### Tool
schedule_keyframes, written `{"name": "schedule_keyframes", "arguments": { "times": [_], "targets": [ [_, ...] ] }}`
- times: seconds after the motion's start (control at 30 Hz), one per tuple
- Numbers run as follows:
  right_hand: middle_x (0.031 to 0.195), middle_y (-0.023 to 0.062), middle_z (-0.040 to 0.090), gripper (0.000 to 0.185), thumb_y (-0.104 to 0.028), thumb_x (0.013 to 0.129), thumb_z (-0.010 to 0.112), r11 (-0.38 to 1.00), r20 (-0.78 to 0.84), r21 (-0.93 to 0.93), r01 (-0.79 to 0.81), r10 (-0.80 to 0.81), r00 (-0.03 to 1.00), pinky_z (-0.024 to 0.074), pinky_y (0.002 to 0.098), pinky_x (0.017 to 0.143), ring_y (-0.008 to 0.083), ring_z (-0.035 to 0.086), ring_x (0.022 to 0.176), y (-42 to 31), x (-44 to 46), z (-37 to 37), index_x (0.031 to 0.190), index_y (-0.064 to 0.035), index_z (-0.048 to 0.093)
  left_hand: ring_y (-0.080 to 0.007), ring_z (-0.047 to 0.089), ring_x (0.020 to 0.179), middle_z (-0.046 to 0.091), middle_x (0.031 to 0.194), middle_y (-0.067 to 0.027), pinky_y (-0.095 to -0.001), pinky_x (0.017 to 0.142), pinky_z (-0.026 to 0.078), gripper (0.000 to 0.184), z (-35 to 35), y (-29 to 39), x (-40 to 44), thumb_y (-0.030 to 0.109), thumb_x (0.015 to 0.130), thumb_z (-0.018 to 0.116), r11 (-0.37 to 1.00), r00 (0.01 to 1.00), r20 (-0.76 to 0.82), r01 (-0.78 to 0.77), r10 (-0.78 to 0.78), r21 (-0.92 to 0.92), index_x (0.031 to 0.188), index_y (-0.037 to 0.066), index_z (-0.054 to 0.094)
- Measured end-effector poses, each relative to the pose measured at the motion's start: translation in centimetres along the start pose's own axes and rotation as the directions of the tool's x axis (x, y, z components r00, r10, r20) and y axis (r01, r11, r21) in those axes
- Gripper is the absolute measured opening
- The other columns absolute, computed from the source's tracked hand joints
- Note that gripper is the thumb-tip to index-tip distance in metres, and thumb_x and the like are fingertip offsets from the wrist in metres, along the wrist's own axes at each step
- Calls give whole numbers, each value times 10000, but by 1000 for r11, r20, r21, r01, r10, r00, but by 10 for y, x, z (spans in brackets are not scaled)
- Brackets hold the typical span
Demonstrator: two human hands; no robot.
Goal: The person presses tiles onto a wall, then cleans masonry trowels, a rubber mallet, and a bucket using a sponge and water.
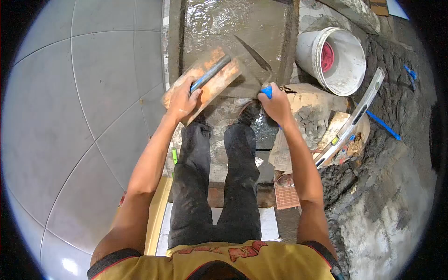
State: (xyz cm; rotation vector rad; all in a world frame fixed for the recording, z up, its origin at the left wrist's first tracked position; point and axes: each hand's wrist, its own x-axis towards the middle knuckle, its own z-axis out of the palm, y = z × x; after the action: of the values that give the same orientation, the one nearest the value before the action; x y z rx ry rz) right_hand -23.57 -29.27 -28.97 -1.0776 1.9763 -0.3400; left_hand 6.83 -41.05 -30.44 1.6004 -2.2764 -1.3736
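My left hand [183, 100] is wrapped round the handle of a flat float [221, 77], whose face is smeared with orange and grey. My right hand [277, 106] is closed on the blue grip of a pointed trowel [254, 53]; its blade points up and to the left. Both tools are held above the near part of a wet grey mortar bed [228, 23], bordered by raised edges. The float and the trowel are apart. The float's edges look slightly blurred.
A white bucket [346, 60] lies tilted at the upper right, with something pink inside. Below it a spirit level [354, 116] rests across a torn sack [303, 112]. Large grey tiles [51, 140] cover the left. Rough mortar [382, 172] lies at the right.
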Motion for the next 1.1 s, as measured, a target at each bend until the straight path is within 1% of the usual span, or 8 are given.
{"name": "schedule_keyframes", "arguments": {
  "times": [0.4, 0.57, 0.7, 0.83, 0.93, 0.97, 1.07, 1.1],
  "targets": [
    [886, 327, 676, 370, -298, 852, 562, 951, 129, -304, 50, -11, 992, 514, 555, 836, 480, 668, 902, -18, 27, -29, 989, 46, 565, -394, 639, 940, 688, 996, -148, -470, 788, 498, 284, -23, 29, -1, 147, 855, 656, 964, 955, 250, -204, 158, 173, 1137, 135, 627],
    [917, 307, 683, 367, -325, 866, 599, 875, 375, -348, 338, -200, 905, 522, 562, 843, 470, 676, 883, -49, 0, -5, 1015, 10, 586, -399, 629, 913, 674, 964, -159, -448, 761, 486, 244, -28, 42, 6, 133, 852, 642, 967, 943, 316, -175, 109, 188, 1092, 97, 616],
    [864, 271, 688, 316, -283, 868, 612, 927, 58, -374, -1, 25, 998, 555, 503, 769, 463, 681, 839, -23, 42, 3, 947, 23, 601, -396, 641, 880, 681, 972, -186, -426, 792, 492, 288, -27, 25, -20, 143, 886, 662, 986, 966, 252, -94, 57, 137, 1166, 94, 617],
    [858, 289, 673, 390, -301, 882, 659, 996, -367, -3, 94, -89, 926, 516, 553, 741, 486, 660, 817, -42, 18, 20, 1071, 12, 524, -233, 619, 937, 660, 1052, -121, -349, 843, 492, 397, 10, -19, -54, 108, 908, 647, 834, 931, 46, 346, -362, -430, 1287, 26, 559],
    [842, 290, 670, 414, -332, 880, 663, 991, -384, 65, -120, 136, 913, 514, 558, 735, 488, 659, 815, 4, 30, 92, 1067, 14, 534, -193, 585, 962, 621, 1127, -102, -321, 877, 483, 480, 32, -13, -68, 84, 929, 611, 660, 852, -47, 368, -522, -655, 1387, -1, 497],
    [863, 301, 670, 448, -367, 878, 652, 965, -215, -134, -228, 196, 957, 519, 557, 755, 496, 656, 851, 20, 37, 104, 1062, 28, 549, -195, 585, 986, 607, 1178, -116, -324, 901, 481, 501, 34, -1, -69, 91, 942, 601, 687, 865, -107, 307, -490, -659, 1417, -6, 476],
    [905, 311, 669, 499, -399, 879, 634, 927, -63, 165, -337, 351, 934, 526, 543, 790, 495, 655, 907, 47, 16, 157, 1071, 54, 554, -206, 594, 1030, 601, 1251, -125, -341, 928, 490, 502, 60, -20, -75, 131, 967, 600, 928, 949, -266, 60, -166, -367, 1428, -27, 478],
    [920, 315, 666, 518, -404, 875, 631, 915, -39, 224, -334, 351, 936, 525, 537, 798, 493, 651, 915, 20, 2, 146, 1068, 71, 557, -212, 593, 1046, 619, 1216, -108, -341, 950, 478, 447, 68, -26, -75, 222, 978, 598, 775, 950, -61, 210, -305, -596, 1364, 4, 537]
  ]
}}
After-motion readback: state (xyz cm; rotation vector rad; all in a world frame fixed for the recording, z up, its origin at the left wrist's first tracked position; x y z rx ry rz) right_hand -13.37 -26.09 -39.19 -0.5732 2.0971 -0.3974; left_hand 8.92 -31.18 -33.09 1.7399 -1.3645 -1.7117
